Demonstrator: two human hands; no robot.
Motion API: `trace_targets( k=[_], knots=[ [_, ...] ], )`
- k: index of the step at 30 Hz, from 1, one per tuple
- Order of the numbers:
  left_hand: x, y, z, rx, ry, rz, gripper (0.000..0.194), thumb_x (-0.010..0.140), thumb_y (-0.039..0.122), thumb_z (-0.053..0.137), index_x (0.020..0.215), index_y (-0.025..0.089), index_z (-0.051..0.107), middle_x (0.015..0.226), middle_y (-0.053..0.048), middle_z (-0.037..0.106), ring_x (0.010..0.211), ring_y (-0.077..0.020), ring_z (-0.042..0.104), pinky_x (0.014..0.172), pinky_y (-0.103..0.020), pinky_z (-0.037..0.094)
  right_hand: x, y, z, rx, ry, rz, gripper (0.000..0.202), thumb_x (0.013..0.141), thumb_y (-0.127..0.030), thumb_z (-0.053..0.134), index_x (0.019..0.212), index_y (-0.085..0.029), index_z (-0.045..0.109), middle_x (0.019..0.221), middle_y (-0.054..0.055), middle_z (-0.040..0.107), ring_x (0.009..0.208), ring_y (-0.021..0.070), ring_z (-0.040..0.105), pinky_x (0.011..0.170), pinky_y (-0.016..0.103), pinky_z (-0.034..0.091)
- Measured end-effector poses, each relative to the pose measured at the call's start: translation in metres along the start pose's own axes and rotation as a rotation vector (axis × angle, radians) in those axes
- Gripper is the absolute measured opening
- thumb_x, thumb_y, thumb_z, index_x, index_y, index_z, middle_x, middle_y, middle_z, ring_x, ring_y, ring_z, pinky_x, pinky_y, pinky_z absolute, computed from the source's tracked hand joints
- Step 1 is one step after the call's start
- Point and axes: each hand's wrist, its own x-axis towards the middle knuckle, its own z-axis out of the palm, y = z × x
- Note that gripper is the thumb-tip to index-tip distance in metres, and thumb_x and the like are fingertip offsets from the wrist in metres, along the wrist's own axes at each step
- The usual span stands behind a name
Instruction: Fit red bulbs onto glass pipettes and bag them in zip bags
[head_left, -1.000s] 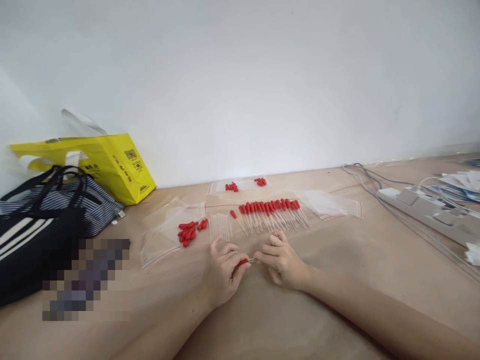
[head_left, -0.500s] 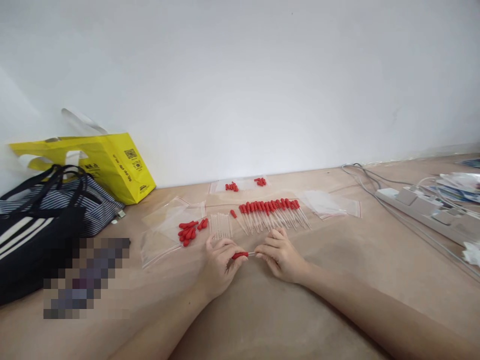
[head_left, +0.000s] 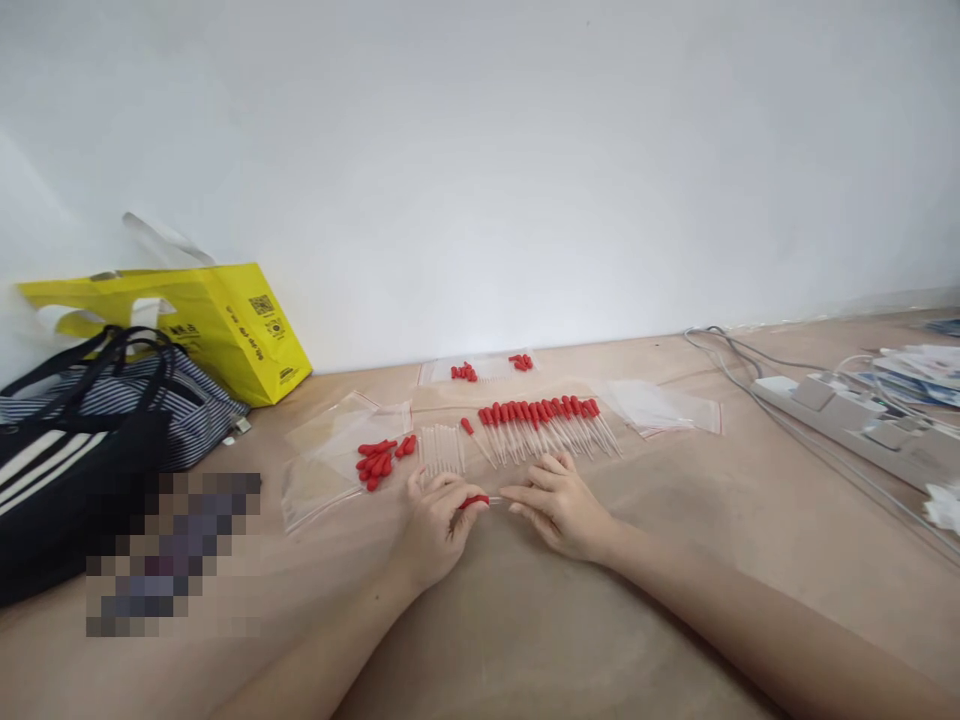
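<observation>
My left hand (head_left: 439, 525) pinches a red rubber bulb (head_left: 475, 501) between thumb and fingers. From the bulb a thin clear tube (head_left: 496, 500) points right, toward the fingertips of my right hand (head_left: 559, 508). The right thumb and fingers are close together at the tube's end; whether they touch it is hard to tell. Beyond my hands lies a row of red-topped droppers (head_left: 536, 415), side by side. Left of it are several clear tubes (head_left: 441, 450) and a pile of loose red bulbs (head_left: 375, 464) on a clear plastic bag (head_left: 322, 492).
Farther back, a bag (head_left: 489, 367) carries small red bulbs. Another clear bag (head_left: 664, 408) lies right of the row. At the right are a power strip (head_left: 847, 412) and cables (head_left: 810, 438). At the left stand a yellow bag (head_left: 247, 335) and a black bag (head_left: 97, 480).
The bulb in my left hand has moved slightly left and up. My right fingertips have shifted a little left and look looser around the tube's end.
</observation>
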Motion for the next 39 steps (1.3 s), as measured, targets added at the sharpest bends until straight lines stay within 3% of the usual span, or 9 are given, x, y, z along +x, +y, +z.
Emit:
trace_targets(
  k=[4, 6, 10, 14, 21, 28, 32, 35, 39],
  knots=[
    [0.001, -0.010, -0.002, 0.047, -0.009, -0.007, 0.018, 0.084, 0.032, 0.043, 0.081, 0.025, 0.059, 0.078, 0.001, 0.066, 0.082, -0.0183, 0.055, 0.095, -0.046, 0.016, 0.000, 0.000, 0.001, -0.073, -0.052, 0.001, 0.019, 0.080, -0.020, 0.048, 0.094, -0.023, 0.062, 0.072, 0.003, 0.058, 0.072, 0.0145, 0.042, 0.064, 0.030, 0.021],
    [0.002, -0.018, -0.004, 0.103, 0.063, -0.060, 0.018, 0.082, 0.036, 0.045, 0.088, 0.025, 0.058, 0.087, -0.001, 0.065, 0.088, -0.0210, 0.054, 0.094, -0.045, 0.019, 0.002, 0.000, 0.006, -0.075, -0.048, 0.062, 0.017, 0.079, -0.019, 0.049, 0.089, -0.022, 0.062, 0.070, 0.002, 0.059, 0.072, 0.0151, 0.043, 0.063, 0.030, 0.020],
    [0.003, -0.044, -0.013, 0.300, 0.267, -0.305, 0.023, 0.077, 0.037, 0.048, 0.094, 0.023, 0.054, 0.097, -0.006, 0.061, 0.095, -0.0246, 0.051, 0.089, -0.045, 0.024, 0.021, 0.005, 0.023, -0.037, 0.036, 0.317, 0.018, 0.078, -0.019, 0.048, 0.091, -0.021, 0.060, 0.070, 0.001, 0.061, 0.073, 0.0159, 0.047, 0.066, 0.029, 0.022],
    [0.002, -0.067, -0.023, 0.501, 0.258, -0.463, 0.021, 0.068, 0.033, 0.055, 0.086, 0.023, 0.057, 0.091, -0.006, 0.060, 0.092, -0.0277, 0.049, 0.086, -0.048, 0.024, 0.053, 0.007, 0.043, -0.065, 0.076, 0.544, 0.012, 0.075, -0.021, 0.050, 0.084, -0.020, 0.059, 0.067, 0.001, 0.062, 0.076, 0.0179, 0.050, 0.068, 0.030, 0.023],
    [0.002, -0.079, -0.020, 0.604, 0.256, -0.433, 0.016, 0.071, 0.036, 0.053, 0.078, 0.025, 0.061, 0.095, -0.006, 0.058, 0.092, -0.0268, 0.046, 0.087, -0.051, 0.022, 0.079, 0.005, 0.065, -0.151, -0.006, 0.670, 0.014, 0.076, -0.024, 0.047, 0.080, -0.018, 0.059, 0.074, 0.005, 0.065, 0.080, 0.0204, 0.053, 0.069, 0.033, 0.022],
    [0.009, -0.087, -0.013, 0.626, 0.262, -0.492, 0.016, 0.072, 0.032, 0.052, 0.076, 0.023, 0.065, 0.098, -0.006, 0.057, 0.096, -0.0265, 0.044, 0.090, -0.052, 0.018, 0.086, 0.002, 0.064, -0.169, -0.073, 0.699, 0.020, 0.078, -0.028, 0.043, 0.078, -0.019, 0.061, 0.084, 0.007, 0.065, 0.085, 0.0209, 0.052, 0.074, 0.035, 0.022],
    [0.010, -0.092, -0.011, 0.618, 0.276, -0.501, 0.015, 0.072, 0.030, 0.052, 0.071, 0.022, 0.065, 0.097, -0.007, 0.058, 0.097, -0.0267, 0.044, 0.090, -0.051, 0.017, 0.098, -0.010, 0.063, -0.165, -0.222, 0.751, 0.025, 0.076, -0.035, 0.045, 0.077, -0.019, 0.063, 0.087, 0.009, 0.065, 0.088, 0.0222, 0.052, 0.077, 0.037, 0.023],
    [0.010, -0.092, -0.013, 0.610, 0.329, -0.490, 0.016, 0.072, 0.030, 0.052, 0.070, 0.020, 0.065, 0.096, -0.008, 0.059, 0.096, -0.0273, 0.045, 0.089, -0.050, 0.018, 0.104, -0.015, 0.063, -0.168, -0.272, 0.793, 0.029, 0.074, -0.037, 0.046, 0.076, -0.015, 0.065, 0.083, 0.013, 0.065, 0.086, 0.0237, 0.053, 0.078, 0.038, 0.024],
    [0.007, -0.082, -0.017, 0.586, 0.482, -0.428, 0.018, 0.073, 0.033, 0.052, 0.069, 0.019, 0.063, 0.094, -0.008, 0.060, 0.092, -0.0270, 0.048, 0.087, -0.048, 0.023, 0.111, -0.017, 0.067, -0.157, -0.295, 0.819, 0.026, 0.072, -0.033, 0.048, 0.076, -0.013, 0.065, 0.082, 0.014, 0.065, 0.081, 0.0238, 0.056, 0.079, 0.039, 0.025]
  ],
)
